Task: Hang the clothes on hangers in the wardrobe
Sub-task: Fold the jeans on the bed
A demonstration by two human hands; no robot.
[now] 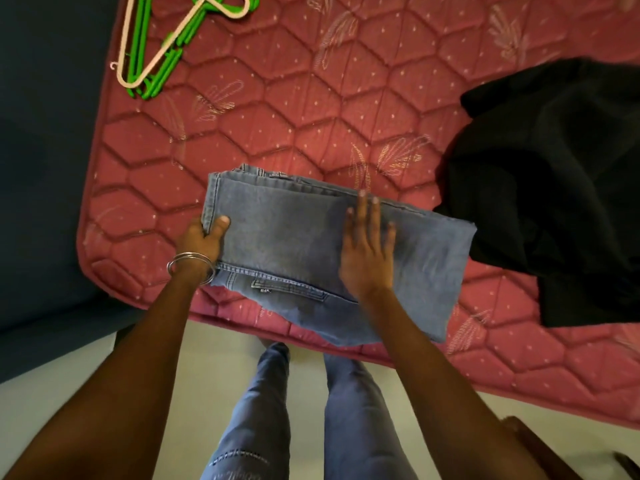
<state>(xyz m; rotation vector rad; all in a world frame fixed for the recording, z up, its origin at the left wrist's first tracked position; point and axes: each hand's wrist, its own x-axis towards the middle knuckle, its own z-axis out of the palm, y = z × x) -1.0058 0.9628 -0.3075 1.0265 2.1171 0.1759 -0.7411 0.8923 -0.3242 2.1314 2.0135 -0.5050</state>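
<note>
Jeans: folded jeans (311, 244) lie on the near edge of the mattress (277, 109), their lower corner hanging just over the edge toward the person.
Left hand: the left hand (204, 237) grips the left end of the fold, thumb on top, fingers tucked under the layers.
Right hand: the right hand (369, 247) lies flat on the denim, fingers straight and spread, grasping nothing.
Hangers: a bunch of green hangers (152, 69) with one cream hanger (162, 50) on top lies at the far left of the mattress, well apart from the jeans.
Black garment: a dark, crumpled garment (554, 188) sits at the right, touching or overlapping the right end of the jeans.
Step in hand: judged to be squaring up the fold before threading it over a hanger bar.
Method: press with the flat palm and smooth outward to the right while the left grip anchors the layers; keep the seams aligned.
Next need: one hanger must be separated from the bunch; the cream one, lying uppermost, looks easiest to free.
Risk: the overhanging corner may drag the fold off the mattress once pressure lifts.
Wardrobe: not in view.
</note>
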